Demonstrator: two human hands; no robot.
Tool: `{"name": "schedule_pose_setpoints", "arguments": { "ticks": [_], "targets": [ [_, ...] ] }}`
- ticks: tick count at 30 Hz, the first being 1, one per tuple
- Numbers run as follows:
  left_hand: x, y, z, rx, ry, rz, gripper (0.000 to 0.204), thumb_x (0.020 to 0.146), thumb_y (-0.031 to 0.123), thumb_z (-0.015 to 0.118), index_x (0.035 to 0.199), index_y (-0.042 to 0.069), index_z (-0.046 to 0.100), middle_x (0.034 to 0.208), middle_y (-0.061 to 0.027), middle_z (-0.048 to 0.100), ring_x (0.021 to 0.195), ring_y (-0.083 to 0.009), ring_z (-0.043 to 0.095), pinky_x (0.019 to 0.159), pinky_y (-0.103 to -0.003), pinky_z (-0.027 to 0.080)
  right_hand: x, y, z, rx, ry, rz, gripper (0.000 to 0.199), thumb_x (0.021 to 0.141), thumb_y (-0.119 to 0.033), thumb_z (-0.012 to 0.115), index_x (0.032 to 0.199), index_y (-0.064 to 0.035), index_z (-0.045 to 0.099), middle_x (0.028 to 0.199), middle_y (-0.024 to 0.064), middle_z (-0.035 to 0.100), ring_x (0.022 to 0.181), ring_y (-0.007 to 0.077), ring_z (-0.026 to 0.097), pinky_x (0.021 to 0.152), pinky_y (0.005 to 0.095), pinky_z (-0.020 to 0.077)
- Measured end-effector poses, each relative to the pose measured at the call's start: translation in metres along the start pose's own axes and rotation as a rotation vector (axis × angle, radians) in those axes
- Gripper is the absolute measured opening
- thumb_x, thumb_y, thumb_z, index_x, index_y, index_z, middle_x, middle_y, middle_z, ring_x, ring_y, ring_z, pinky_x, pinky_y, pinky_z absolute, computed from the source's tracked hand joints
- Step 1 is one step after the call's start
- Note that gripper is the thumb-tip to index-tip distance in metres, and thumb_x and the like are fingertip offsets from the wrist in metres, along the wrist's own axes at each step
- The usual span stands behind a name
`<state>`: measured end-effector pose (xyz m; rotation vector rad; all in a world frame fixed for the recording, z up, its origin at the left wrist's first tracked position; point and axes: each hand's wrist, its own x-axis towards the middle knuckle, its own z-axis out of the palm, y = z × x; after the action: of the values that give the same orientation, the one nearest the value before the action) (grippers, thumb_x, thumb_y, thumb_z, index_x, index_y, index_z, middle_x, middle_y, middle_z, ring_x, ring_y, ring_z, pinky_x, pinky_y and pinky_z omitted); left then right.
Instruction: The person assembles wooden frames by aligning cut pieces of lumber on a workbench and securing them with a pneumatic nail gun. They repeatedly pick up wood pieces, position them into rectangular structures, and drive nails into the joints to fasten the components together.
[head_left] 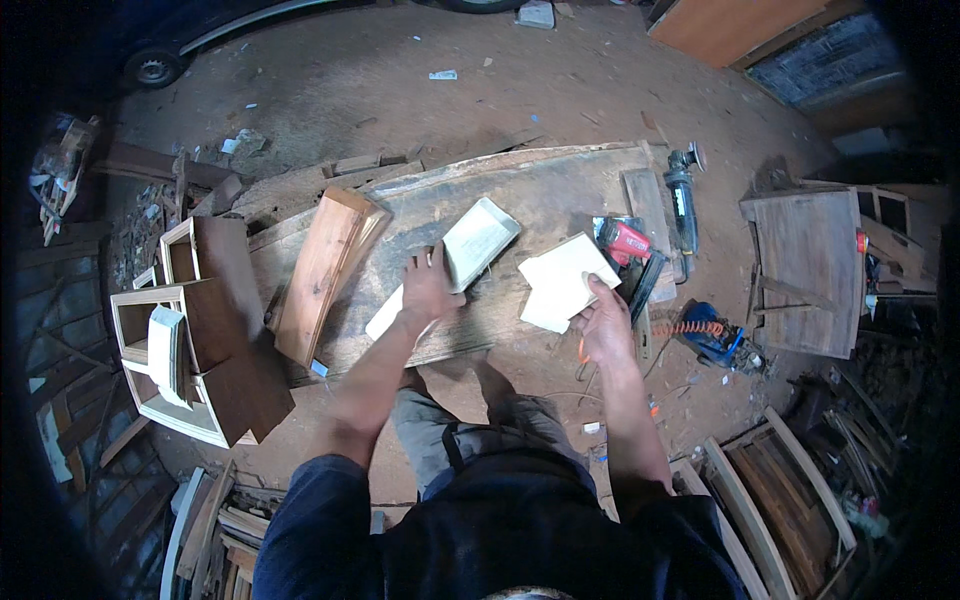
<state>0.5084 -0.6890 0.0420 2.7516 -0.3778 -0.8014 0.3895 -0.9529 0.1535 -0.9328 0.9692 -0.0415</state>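
Note:
My left hand point(430, 288) is closed on a pale rectangular sheet point(482, 240) with a greyish face, lying on the wooden worktable point(360, 300). Beneath that hand another pale strip point(388, 318) sticks out toward me. A little above the table's right part, my right hand point(604, 322) pinches white folded sheets point(562, 280) between thumb and fingers. Just beyond them lies a red and black nail gun point(626, 242). On my left, a reddish-brown wooden board point(322, 275) rests across the table.
Wooden drawer boxes point(225, 330) stand at the left, one carrying a white slab point(167, 352). An angle grinder point(682, 200) lies at the table's right end. On the floor sits a blue machine point(722, 340) with an orange coiled hose point(690, 327). A wooden cabinet point(805, 260) stands farther right.

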Motion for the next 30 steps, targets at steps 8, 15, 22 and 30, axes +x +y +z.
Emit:
{"name": "schedule_pose_setpoints", "arguments": {
  "ticks": [8, 15, 22, 30],
  "targets": [
    [-0.017, -0.057, -0.059, -0.882, -0.546, 0.057, 0.117, 0.066, 0.038, 0.09, 0.16, 0.003, 0.03, 0.149, -0.022, 0.051, 0.132, -0.0328, 0.053, 0.113, -0.042, 0.04, -0.031, -0.01, -0.01, 0.058, -0.007, -0.044, 0.058, 0.093, -0.036, 0.073, 0.136, -0.0026, 0.055, 0.126, 0.0085, 0.066, 0.113, 0.0223, 0.066, 0.096, 0.0409, 0.0543],
    [-0.034, -0.062, -0.07, -0.856, -0.579, 0.153, 0.117, 0.064, 0.038, 0.09, 0.159, 0.004, 0.033, 0.152, -0.0245, 0.048, 0.14, -0.0361, 0.045, 0.118, -0.043, 0.034, -0.046, -0.017, 0.004, 0.042, 0.0, -0.064, 0.052, 0.093, -0.028, 0.075, 0.133, -0.0018, 0.056, 0.123, 0.0095, 0.066, 0.111, 0.022, 0.067, 0.093, 0.0394, 0.0561],
    [-0.03, -0.056, -0.035, -0.089, -0.125, 0.265, 0.125, 0.06, 0.045, 0.092, 0.16, 0.005, 0.029, 0.154, -0.0286, 0.04, 0.143, -0.0475, 0.037, 0.119, -0.052, 0.031, -0.058, -0.017, 0.024, -0.095, -0.068, -0.218, 0.046, 0.092, -0.004, 0.072, 0.135, -0.0018, 0.055, 0.121, 0.0089, 0.066, 0.108, 0.0182, 0.068, 0.087, 0.0335, 0.0579],
    [-0.032, -0.066, 0.022, -0.024, 0.108, 0.247, 0.118, 0.063, 0.024, 0.091, 0.162, 0.018, 0.027, 0.149, -0.0197, 0.04, 0.138, -0.04, 0.037, 0.118, -0.051, 0.031, -0.073, -0.004, 0.032, -0.672, -0.075, -0.655, 0.042, 0.083, -0.006, 0.079, 0.121, -0.0014, 0.064, 0.112, 0.0122, 0.069, 0.098, 0.0174, 0.069, 0.083, 0.0311, 0.0551]
  ]
}}
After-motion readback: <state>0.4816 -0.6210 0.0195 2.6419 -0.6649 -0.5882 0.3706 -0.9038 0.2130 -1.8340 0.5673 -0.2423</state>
